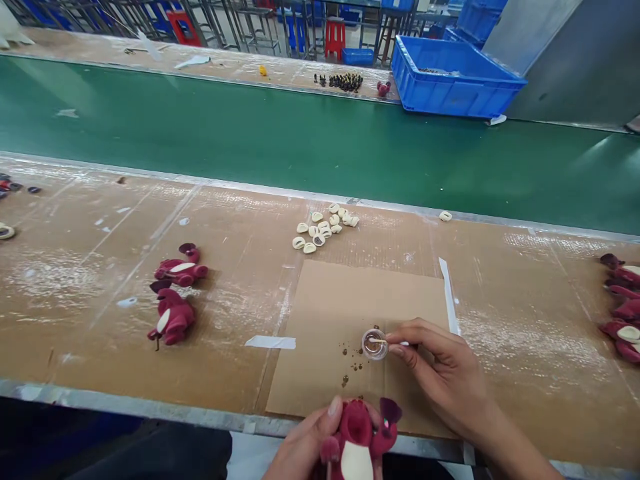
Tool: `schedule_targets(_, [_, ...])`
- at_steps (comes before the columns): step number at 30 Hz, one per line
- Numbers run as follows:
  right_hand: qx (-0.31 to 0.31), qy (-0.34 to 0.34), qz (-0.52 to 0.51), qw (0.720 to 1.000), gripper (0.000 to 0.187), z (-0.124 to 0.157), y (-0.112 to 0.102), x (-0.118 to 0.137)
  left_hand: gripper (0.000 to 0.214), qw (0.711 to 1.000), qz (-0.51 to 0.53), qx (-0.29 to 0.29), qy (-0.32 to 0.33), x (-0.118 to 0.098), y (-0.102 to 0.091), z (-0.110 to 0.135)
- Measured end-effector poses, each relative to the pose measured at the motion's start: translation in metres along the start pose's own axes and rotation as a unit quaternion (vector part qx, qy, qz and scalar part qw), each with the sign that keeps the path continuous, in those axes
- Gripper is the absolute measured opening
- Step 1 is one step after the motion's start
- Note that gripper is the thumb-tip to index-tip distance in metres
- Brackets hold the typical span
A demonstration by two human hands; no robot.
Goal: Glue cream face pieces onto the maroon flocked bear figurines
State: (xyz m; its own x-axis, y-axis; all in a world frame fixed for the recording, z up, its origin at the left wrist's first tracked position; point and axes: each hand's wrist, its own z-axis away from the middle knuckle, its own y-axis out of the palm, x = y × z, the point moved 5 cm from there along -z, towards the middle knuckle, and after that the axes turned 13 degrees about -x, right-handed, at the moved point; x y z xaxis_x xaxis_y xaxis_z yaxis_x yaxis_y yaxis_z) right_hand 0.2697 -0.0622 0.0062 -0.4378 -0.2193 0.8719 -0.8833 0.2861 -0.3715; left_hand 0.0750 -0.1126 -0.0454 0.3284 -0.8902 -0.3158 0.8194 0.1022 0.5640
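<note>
Left hand (320, 443) closed around maroon plush toy (356, 433), at 6 o'clock in view. Right hand (440, 373) pinching cotton swab (379, 341), tip at small clear cup (375, 358) of brown liquid (372, 345), on cardboard sheet (320, 333). Cream pieces (320, 227) at 11 o'clock from cup; two more toys (173, 320) at 9 o'clock.

Left hand (305, 447): bare, short nails, at six o'clock. Right hand (440, 370): bare, at four o'clock, with bare forearm (515, 447). Dark clothing (115, 450), blue-tinged, at seven o'clock.

Head-worn camera, facing forward, down toward right hand (440, 373)
</note>
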Motion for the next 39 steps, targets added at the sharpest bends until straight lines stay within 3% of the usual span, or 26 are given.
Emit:
schedule_targets(4, [-0.004, 0.006, 0.0, 1.0, 0.012, 0.001, -0.001, -0.001, 0.052, 0.999, 0.021, -0.038, -0.016, 0.009, 0.004, -0.008])
schedule_targets(10, [-0.029, 0.016, -0.005, 0.999, 0.014, 0.006, -0.002, -0.002, 0.039, 0.994, 0.09, -0.033, -0.051, 0.01, 0.015, -0.007])
schedule_targets(15, [-0.064, 0.015, -0.024, 0.998, 0.016, 0.013, -0.011, 0.014, 0.036, 0.993, 0.104, -0.031, -0.045, 0.007, 0.019, -0.011])
schedule_targets(22, [0.019, -0.059, -0.087, 0.994, 0.031, 0.02, -0.013, 0.048, 0.041, 0.991, 0.109, -0.03, -0.066, 0.016, 0.015, -0.014])
schedule_targets(30, [0.043, -0.098, -0.062, 0.992, 0.036, 0.023, -0.008, 0.053, 0.037, 0.993, 0.098, -0.037, -0.062, 0.008, 0.028, -0.003])
schedule_targets(34, [0.05, -0.106, -0.053, 0.992, 0.036, 0.022, -0.01, 0.057, 0.039, 0.988, 0.135, -0.024, -0.076, 0.01, 0.029, 0.002])
schedule_targets(39, [0.059, -0.101, -0.062, 0.991, 0.039, 0.029, -0.011, 0.055, 0.042, 0.993, 0.096, -0.009, -0.066, 0.014, 0.027, -0.002])
